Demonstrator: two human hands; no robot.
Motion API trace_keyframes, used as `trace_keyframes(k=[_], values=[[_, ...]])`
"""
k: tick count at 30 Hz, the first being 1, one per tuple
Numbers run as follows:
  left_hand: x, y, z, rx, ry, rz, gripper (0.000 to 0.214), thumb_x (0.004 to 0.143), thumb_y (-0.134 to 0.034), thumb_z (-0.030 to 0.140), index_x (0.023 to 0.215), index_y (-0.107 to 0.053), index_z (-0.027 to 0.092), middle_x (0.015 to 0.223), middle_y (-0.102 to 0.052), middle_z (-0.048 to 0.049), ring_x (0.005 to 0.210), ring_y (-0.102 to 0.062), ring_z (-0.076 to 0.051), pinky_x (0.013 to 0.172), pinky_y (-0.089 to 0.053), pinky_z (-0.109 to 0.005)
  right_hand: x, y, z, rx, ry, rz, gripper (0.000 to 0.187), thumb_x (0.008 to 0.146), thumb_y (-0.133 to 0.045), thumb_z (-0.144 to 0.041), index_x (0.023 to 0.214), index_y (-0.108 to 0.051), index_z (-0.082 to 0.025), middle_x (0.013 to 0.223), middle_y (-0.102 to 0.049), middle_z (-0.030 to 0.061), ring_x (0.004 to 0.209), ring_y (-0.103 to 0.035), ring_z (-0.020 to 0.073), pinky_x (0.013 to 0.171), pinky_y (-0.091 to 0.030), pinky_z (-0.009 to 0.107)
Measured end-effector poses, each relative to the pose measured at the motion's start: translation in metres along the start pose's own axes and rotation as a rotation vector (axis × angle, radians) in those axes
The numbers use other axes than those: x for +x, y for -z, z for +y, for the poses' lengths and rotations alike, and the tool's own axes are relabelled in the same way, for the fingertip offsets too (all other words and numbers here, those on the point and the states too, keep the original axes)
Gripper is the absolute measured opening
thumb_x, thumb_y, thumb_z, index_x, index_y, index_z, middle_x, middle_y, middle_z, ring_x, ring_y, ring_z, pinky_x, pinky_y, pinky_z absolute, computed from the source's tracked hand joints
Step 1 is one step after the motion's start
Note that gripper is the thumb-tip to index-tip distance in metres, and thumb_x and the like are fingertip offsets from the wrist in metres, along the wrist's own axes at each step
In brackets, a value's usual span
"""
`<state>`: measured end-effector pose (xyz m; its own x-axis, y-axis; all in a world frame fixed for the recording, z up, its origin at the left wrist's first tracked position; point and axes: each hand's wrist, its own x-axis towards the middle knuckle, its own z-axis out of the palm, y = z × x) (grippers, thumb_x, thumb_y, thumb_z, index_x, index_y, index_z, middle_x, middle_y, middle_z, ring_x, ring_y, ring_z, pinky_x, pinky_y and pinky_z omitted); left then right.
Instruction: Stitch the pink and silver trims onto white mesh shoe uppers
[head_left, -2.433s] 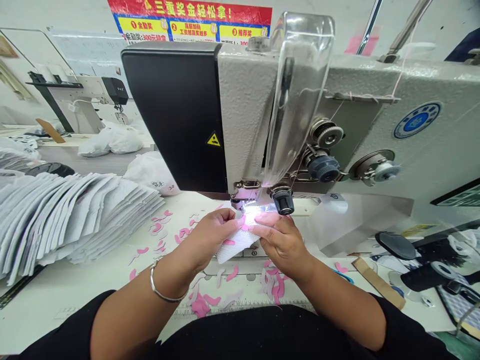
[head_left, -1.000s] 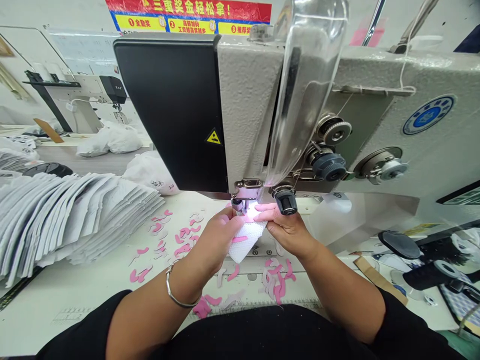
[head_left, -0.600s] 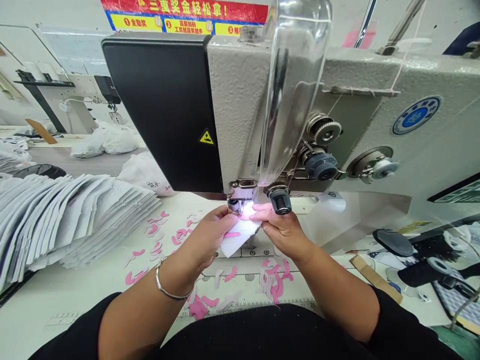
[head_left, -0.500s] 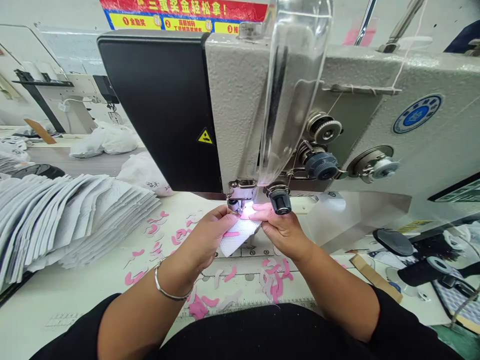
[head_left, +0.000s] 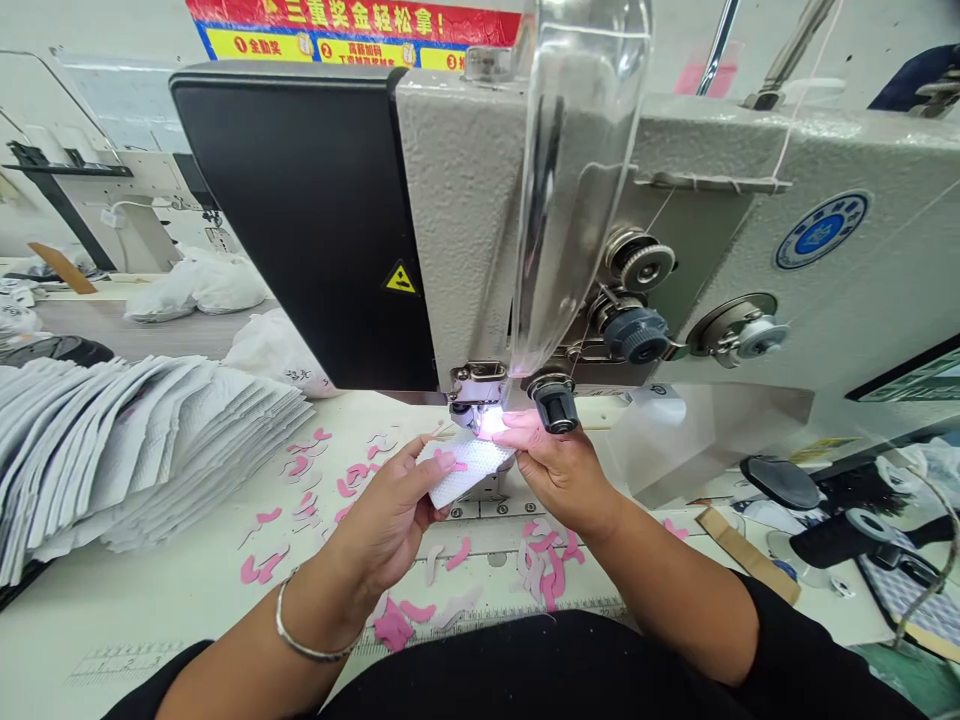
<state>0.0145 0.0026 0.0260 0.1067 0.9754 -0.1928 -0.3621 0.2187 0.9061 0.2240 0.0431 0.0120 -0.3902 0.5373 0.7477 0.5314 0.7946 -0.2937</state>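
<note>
A white textured fabric piece (head_left: 472, 476) with a pink strip on it lies under the lit needle area of the sewing machine (head_left: 465, 190). My left hand (head_left: 394, 505) pinches its left edge, thumb on top beside the pink strip and fingers beneath. The fingers of my right hand (head_left: 566, 470) hold the far right edge close to the presser foot (head_left: 472, 412). Bright light washes out the fingertips there, and whatever lies directly under the foot is hard to make out.
Pink and white scraps (head_left: 551, 560) are scattered over the table (head_left: 187, 600). A fanned stack of white fabric pieces (head_left: 165, 450) stands at left, white bags (head_left: 274, 350) behind it. At right lie a cardboard strip (head_left: 750, 555) and a black thread cone (head_left: 832, 540).
My left hand has shifted left and away from the needle, its thumb now nearer the fabric's outer corner. The fabric has turned slightly. My right hand stays by the presser foot.
</note>
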Motion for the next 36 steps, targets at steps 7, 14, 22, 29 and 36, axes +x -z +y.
trace_keyframes(k=[7,14,22,29,36], values=[[0.002,0.008,0.001,0.025,0.008,-0.025,0.024,0.079,-0.076,0.036,0.083,-0.063,0.016,0.073,-0.053,0.0027,0.055,-0.047,-0.007,0.049,-0.041,-0.02,-0.003,-0.003,-0.009,-0.146,0.037,0.054,0.032,0.092,-0.053,-0.013,0.115,-0.07,-0.029,0.1,-0.071,0.0038,0.099,-0.065,0.0197,0.093,-0.049,0.041],[0.013,0.011,0.011,0.08,-0.022,0.058,0.024,0.076,-0.077,0.031,0.075,-0.057,0.017,0.07,-0.053,0.0035,0.055,-0.047,-0.007,0.05,-0.041,-0.019,-0.005,0.008,-0.025,-0.377,0.074,-0.108,0.037,0.092,-0.05,-0.012,0.126,-0.062,-0.023,0.108,-0.071,0.0068,0.097,-0.064,0.022,0.082,-0.048,0.04],[0.01,0.011,0.009,0.056,-0.011,0.01,0.024,0.076,-0.077,0.033,0.077,-0.059,0.018,0.067,-0.054,0.0028,0.056,-0.049,-0.009,0.051,-0.042,-0.021,-0.005,0.016,-0.02,-0.424,0.105,-0.256,0.044,0.093,-0.048,-0.009,0.134,-0.055,-0.024,0.109,-0.069,0.0081,0.104,-0.061,0.0258,0.083,-0.047,0.041],[0.014,0.012,0.01,0.088,0.001,0.008,0.023,0.076,-0.077,0.03,0.076,-0.057,0.018,0.06,-0.052,0.0036,0.057,-0.049,-0.009,0.052,-0.042,-0.02,-0.005,0.014,-0.025,-0.465,0.127,-0.293,0.046,0.089,-0.05,-0.006,0.133,-0.055,-0.02,0.106,-0.066,0.0087,0.094,-0.06,0.0246,0.078,-0.047,0.04],[0.035,0.016,0.022,0.13,-0.063,-0.021,0.027,0.074,-0.08,0.029,0.071,-0.055,0.017,0.062,-0.047,0.0049,0.052,-0.044,-0.006,0.048,-0.037,-0.019,-0.003,0.013,-0.047,-0.513,0.134,-0.325,0.051,0.088,-0.052,-0.012,0.139,-0.048,-0.01,0.099,-0.061,0.0104,0.091,-0.051,0.0259,0.084,-0.046,0.044]])
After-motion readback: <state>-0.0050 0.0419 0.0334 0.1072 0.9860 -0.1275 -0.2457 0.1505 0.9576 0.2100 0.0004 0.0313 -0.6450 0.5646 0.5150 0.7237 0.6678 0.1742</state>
